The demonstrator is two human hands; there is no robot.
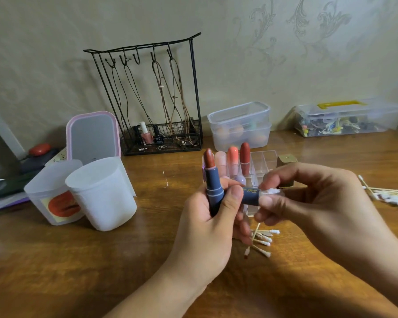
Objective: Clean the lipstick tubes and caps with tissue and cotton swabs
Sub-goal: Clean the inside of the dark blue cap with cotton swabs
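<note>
Lipstick tube point(214, 191) and cap point(251, 196) sit gripped in your left hand point(207, 223); your right hand point(308, 203) pinches tissue point(271, 191). Tilt it, and the bare tip point(209, 158) may smear your fingers.

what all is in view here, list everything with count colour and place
lipstick: 1, navy tube, brown-red bullet, in left hand
cap: 1, navy, between both hands
tissue: 1, white, at cap mouth
organiser: 1, clear, behind hands, three more lipsticks
used swabs: several, white, under hands
fresh swabs: pile, white, right edge
cups: 2, white, left
mirror: 1, pink rim, behind cups
rack: 1, black wire, back
boxes: 2 stacked, clear, back
case: 1, clear, yellow handle, back right
table: wooden
hands: left, right
</note>
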